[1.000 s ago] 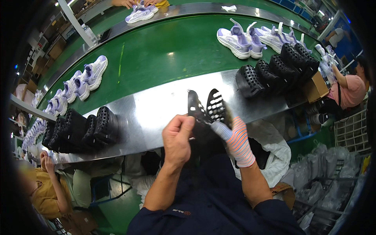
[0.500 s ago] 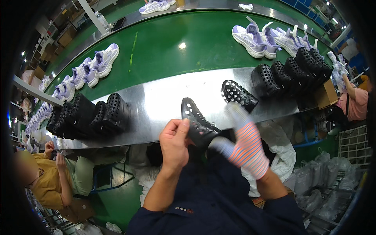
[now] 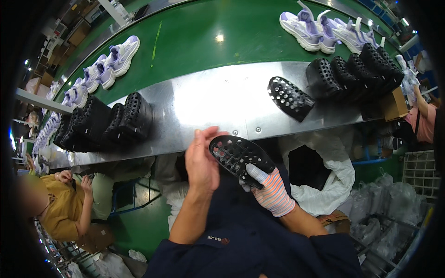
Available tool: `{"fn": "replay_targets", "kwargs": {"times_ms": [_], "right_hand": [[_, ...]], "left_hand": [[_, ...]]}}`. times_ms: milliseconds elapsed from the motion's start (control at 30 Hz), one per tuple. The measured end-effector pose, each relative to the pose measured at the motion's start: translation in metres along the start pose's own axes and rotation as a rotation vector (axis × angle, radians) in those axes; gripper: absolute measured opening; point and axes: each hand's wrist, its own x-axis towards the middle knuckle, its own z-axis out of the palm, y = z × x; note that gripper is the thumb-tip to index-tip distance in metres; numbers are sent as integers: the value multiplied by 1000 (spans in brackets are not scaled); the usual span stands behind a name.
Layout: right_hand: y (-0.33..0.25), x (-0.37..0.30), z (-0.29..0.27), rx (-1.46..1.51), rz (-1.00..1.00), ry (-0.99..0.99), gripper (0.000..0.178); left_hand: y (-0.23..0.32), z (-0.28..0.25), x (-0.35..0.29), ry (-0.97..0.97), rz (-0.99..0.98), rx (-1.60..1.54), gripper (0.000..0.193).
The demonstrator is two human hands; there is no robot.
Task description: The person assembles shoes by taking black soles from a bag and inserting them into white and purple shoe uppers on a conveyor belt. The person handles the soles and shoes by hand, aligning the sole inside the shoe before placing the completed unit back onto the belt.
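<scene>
A black plastic shoe form [image 3: 241, 156], shaped like a shoe and full of round holes, is tilted in front of me just off the table's near edge. My right hand [image 3: 271, 190], in a striped knit glove with grey fingertips, grips one end of it, thumb on the holed face. At its other end is my bare left hand [image 3: 201, 162], fingers stretched out and partly behind the form. Whether those fingers touch it I cannot tell. A second black shoe form [image 3: 291, 98] lies on the metal table strip beyond my hands, to the right.
Black shoe forms stand in rows on the metal strip [image 3: 185, 106], left [image 3: 135, 116] and right [image 3: 322, 78]. White-and-purple sneakers [image 3: 123, 55] line the green conveyor belt [image 3: 194, 51]. A white sack [image 3: 336, 180] hangs below the edge. Co-workers sit left [image 3: 65, 204] and right [image 3: 422, 111].
The held shoe form has turned so its holed face shows. My right hand has closed on its end, and my left hand has let go and opened. My view has shifted slightly.
</scene>
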Motion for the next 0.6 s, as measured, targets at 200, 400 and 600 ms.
{"fn": "replay_targets", "kwargs": {"times_ms": [200, 400, 600], "right_hand": [[28, -12, 0, -218, 78, 8, 26], [29, -16, 7, -372, 177, -43, 25], [32, -17, 6, -350, 193, -67, 24]], "left_hand": [[-10, -3, -2, -10, -109, -195, 63], [-5, -11, 0, 7, -168, -154, 68], [-5, -15, 1, 25, -209, -172, 69]]}}
